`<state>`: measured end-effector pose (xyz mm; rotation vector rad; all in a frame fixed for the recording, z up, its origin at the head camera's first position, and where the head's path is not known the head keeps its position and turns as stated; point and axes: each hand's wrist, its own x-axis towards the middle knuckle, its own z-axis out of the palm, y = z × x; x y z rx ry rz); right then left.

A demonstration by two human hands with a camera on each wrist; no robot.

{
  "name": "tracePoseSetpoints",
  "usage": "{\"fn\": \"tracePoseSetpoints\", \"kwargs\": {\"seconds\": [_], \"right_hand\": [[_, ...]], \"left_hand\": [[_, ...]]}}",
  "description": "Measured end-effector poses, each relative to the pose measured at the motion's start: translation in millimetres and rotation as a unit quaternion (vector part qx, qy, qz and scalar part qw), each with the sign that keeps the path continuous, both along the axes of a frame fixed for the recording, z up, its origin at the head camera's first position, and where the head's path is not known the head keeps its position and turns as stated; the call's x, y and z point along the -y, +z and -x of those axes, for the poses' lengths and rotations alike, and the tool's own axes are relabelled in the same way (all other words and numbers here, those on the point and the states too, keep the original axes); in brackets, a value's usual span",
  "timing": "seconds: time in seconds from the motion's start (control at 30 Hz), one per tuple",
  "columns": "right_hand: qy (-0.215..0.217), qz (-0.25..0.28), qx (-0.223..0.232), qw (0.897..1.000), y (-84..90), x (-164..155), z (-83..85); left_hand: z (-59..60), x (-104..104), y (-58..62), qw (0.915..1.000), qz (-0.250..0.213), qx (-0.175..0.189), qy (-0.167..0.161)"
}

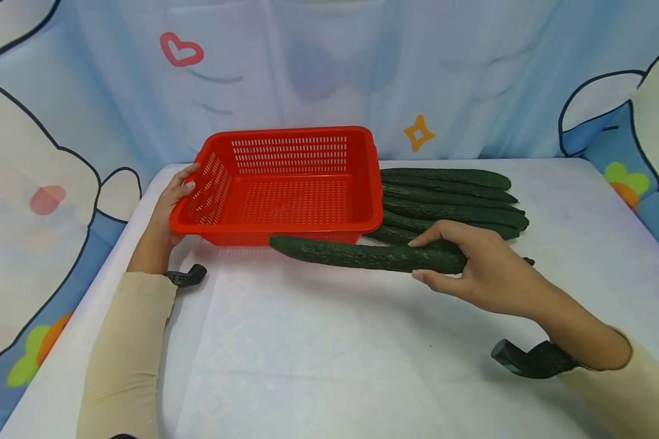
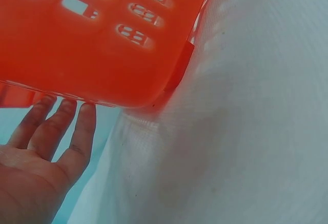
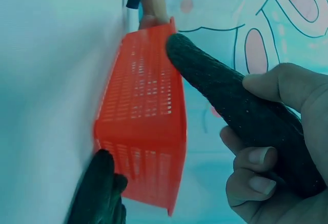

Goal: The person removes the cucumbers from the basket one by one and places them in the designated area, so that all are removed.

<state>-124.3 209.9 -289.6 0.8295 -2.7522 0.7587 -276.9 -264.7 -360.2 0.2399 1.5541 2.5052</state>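
A dark green cucumber [image 1: 357,253] is gripped by my right hand [image 1: 483,268] near its right end. It is held in the air just in front of a red perforated basket [image 1: 285,228], pointing left. In the right wrist view, thumb and curled fingers close round the cucumber [image 3: 241,108]. My left hand [image 1: 167,204] holds the basket by its left rim. The left wrist view shows several fingertips of the left hand [image 2: 56,147] against the edge of the basket [image 2: 102,70], the thumb out of sight there. Nothing lies inside the basket.
Several more cucumbers [image 1: 450,210] lie side by side on the white-covered table [image 1: 318,366], right of the basket and partly behind my right hand. A blue printed curtain [image 1: 329,73] hangs behind the table. Each wrist wears a black camera [image 1: 535,360].
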Motion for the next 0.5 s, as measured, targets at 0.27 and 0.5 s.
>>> {"fn": "tracePoseSetpoints", "kwargs": {"seconds": [0.27, 0.5], "right_hand": [[-0.012, -0.067, 0.03, 0.997, 3.7, -22.2, -13.3], [-0.039, -0.109, 0.061, 0.991, 16.0, -48.7, -17.7]], "left_hand": [[0.9, 0.1, 0.1, 1.0, -0.01, -0.001, -0.001], [1.5, 0.6, -0.4, 0.9998, -0.014, -0.006, -0.012]]}}
